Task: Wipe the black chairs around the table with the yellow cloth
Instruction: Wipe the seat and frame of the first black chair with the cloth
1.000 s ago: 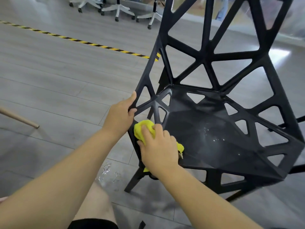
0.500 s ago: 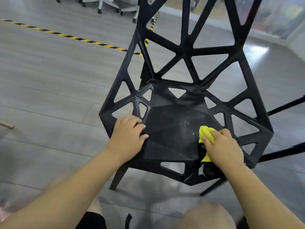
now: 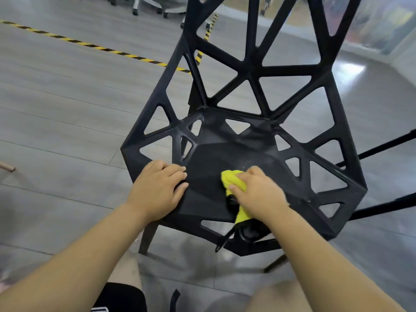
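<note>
While the right hand (image 3: 256, 194) rubs the seat, I see the yellow cloth (image 3: 231, 180) near the middle of the front part of the black chair (image 3: 209, 154). Half a second ago the cloth was over by the right side of the seat. A second ago it was down at the left front edge. So it has gone across the seat and is now coming back.

The right fingers are curled round the cloth and press it flat on the seat. One end of the cloth sticks out past the fingers, and the other end hangs down under the wrist.

The left hand (image 3: 157, 188) has moved too. A second ago it held the chair's left rim. Now it lies on the front left of the seat, fingers nearly straight and holding nothing. I think it is there to keep the chair from sliding.

A dark thing with a strap (image 3: 245, 233) hangs under the right wrist. I cannot tell what it is.

To me this means the seat is nearly wiped. The thin bars of the back and the side parts look like the next job, and I see no other black chairs to tell how many are left.
</note>
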Motion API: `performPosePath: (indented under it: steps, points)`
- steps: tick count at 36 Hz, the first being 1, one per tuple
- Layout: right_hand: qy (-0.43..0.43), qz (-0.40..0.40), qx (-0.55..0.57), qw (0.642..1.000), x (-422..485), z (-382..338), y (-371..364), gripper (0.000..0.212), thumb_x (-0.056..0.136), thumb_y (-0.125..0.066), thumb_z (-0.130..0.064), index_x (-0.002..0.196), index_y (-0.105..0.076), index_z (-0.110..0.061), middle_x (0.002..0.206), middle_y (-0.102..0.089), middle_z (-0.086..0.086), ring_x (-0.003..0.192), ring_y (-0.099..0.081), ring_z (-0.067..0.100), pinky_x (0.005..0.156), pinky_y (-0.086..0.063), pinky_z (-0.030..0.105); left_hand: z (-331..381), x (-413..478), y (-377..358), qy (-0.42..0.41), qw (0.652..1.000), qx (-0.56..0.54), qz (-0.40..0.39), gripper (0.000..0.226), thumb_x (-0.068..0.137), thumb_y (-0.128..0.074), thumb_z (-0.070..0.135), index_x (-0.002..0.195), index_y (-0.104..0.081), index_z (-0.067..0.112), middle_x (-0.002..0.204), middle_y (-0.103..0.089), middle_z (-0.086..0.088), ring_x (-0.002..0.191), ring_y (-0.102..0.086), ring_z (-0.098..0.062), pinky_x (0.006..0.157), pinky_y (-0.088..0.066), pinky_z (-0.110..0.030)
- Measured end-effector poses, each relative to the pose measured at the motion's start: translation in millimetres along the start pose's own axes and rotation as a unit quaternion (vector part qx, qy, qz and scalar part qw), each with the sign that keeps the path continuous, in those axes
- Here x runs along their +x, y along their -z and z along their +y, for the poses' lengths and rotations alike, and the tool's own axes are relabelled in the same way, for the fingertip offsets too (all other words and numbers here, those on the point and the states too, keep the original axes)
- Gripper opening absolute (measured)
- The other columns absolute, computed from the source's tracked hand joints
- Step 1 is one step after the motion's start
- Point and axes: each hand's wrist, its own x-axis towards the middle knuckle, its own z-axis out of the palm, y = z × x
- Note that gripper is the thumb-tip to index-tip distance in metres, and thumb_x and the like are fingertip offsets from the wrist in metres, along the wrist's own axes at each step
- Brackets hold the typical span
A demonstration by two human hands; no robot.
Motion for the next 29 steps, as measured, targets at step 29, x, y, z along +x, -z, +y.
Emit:
performPosePath:
  steps: [29]
  points:
    - [-0.171, 0.069, -0.106, 0.977, 81.6, 67.3, 13.5, 0.036, 0.093, -0.044, -0.033, 0.125, -0.049, -0.016, 0.129, -0.036, 0.012, 0.109, -0.046, 0.037, 0.085, -0.039, 0.044, 13.1, 65.9, -18.8, 0.003, 0.991, -0.003, -0.131, 0.050, 0.083, -0.032, 0.034, 0.099, -0.073, 0.011, 0.102, -0.071, -0.004, 0.085, -0.067, -0.026, 0.075, -0.055, -0.035]
